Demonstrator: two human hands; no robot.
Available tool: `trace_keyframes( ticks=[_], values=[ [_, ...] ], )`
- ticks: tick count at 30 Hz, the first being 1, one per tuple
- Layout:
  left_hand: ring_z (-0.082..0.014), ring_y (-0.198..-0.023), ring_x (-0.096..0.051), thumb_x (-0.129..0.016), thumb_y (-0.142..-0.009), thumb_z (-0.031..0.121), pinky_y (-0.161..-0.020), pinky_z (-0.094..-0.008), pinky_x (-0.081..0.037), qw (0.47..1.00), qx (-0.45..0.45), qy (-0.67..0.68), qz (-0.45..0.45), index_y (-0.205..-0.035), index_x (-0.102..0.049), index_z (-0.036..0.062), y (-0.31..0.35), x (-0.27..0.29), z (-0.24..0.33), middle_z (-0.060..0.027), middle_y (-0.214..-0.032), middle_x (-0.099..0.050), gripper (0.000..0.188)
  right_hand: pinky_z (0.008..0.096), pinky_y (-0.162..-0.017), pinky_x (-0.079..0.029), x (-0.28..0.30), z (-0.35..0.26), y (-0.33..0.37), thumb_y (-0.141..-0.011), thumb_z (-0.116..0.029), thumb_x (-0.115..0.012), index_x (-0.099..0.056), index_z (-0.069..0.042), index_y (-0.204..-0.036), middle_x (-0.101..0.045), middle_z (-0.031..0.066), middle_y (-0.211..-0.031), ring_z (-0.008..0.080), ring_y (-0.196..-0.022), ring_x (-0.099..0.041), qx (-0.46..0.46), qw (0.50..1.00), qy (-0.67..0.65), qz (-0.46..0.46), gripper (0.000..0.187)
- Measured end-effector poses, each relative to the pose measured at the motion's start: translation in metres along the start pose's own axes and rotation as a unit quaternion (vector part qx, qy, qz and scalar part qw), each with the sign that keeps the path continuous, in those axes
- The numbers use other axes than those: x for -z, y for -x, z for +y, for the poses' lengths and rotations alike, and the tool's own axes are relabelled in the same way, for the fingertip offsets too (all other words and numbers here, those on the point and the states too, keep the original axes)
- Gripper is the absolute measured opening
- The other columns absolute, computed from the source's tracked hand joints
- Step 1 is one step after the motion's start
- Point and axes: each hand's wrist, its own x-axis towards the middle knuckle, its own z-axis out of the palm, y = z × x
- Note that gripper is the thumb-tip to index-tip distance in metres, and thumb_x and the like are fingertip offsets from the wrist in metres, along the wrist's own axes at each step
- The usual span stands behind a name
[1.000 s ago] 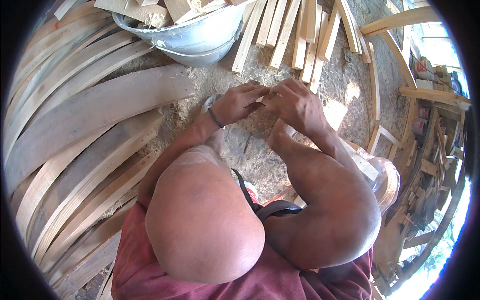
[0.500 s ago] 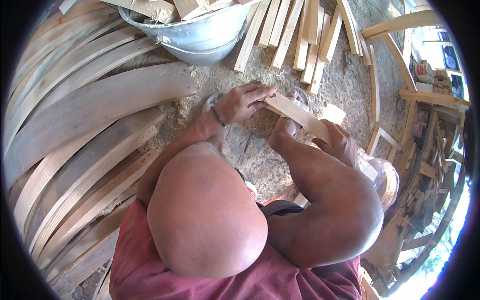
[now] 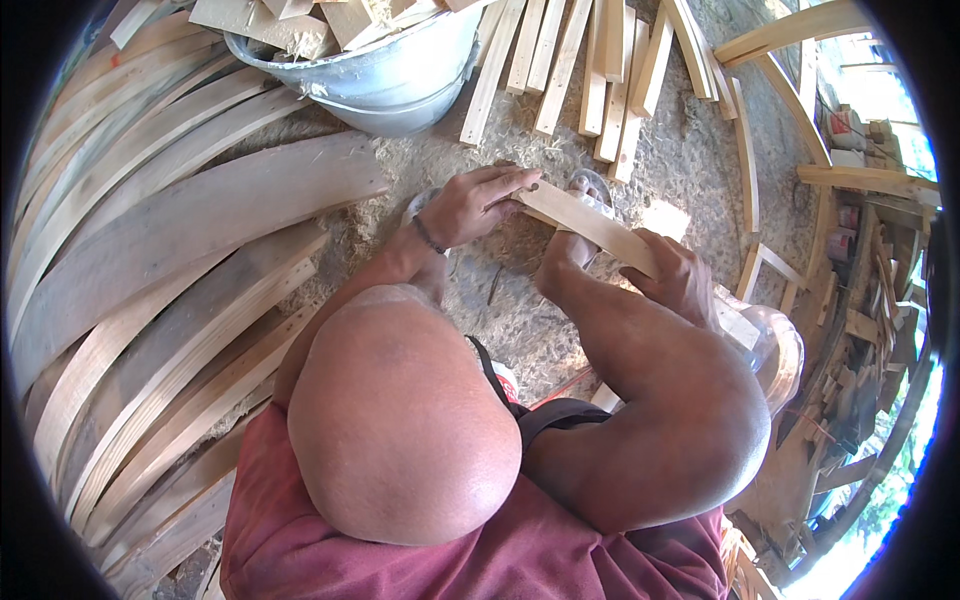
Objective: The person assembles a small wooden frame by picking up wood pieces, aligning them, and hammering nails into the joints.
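Observation:
A pale, flat wooden strip (image 3: 590, 224) lies slanted between my hands, over the ground near my sandalled foot (image 3: 590, 190). My left hand (image 3: 470, 207), with a dark band at the wrist, pinches its far left end beside a small dark spot. My right hand (image 3: 672, 278) is closed over the strip farther along, thumb on the near side. Beyond that hand a pale wooden end (image 3: 738, 325) shows; whether it belongs to the same strip I cannot tell. My bent knees stand between my arms and partly hide the ground.
A grey bucket (image 3: 385, 95) heaped with wood offcuts stands at the far left. Long curved-looking planks (image 3: 200, 225) are stacked along the left. Several narrow wooden battens (image 3: 555, 75) lie ahead on the shaving-strewn ground (image 3: 495, 275). Scrap wood (image 3: 865, 300) piles up at the right.
The whole view has shifted slightly, with the scene moving a little left. Both hands keep their grip on the wooden strip, with little other visible movement.

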Motion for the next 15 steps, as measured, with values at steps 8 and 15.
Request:
trace_keyframes(
  ticks=[8, 15],
  values=[
    [-0.0299, -0.113, -0.068, -0.076, -0.079, -0.004, -0.094, -0.0354, -0.059, 1.0, 0.024, 0.011, -0.016, -0.135, -0.06, 0.0108, 0.002, 0.002, 0.001, -0.0145, -0.124, -0.068, 0.061, 0.0429, -0.073, -0.056, -0.005, 0.008, -0.001, -0.082, -0.03, -0.081, -0.067, -0.011, -0.119, -0.072, 0.0107, -0.094, 0.0307, -0.085, -0.071, 0.007, 1.0, -0.012, 0.019, 0.044],
    [-0.0305, -0.116, -0.066, -0.075, -0.08, -0.002, -0.097, -0.0364, -0.058, 0.998, 0.043, 0.04, -0.027, -0.135, -0.059, 0.0106, 0.0, 0.004, 0.004, -0.0146, -0.128, -0.066, 0.059, 0.0433, -0.071, -0.056, -0.003, 0.007, 0.001, -0.083, -0.031, -0.08, -0.068, -0.011, -0.119, -0.072, 0.0109, -0.092, 0.0308, -0.084, -0.071, 0.006, 1.0, -0.01, 0.027, 0.043]
  ],
)
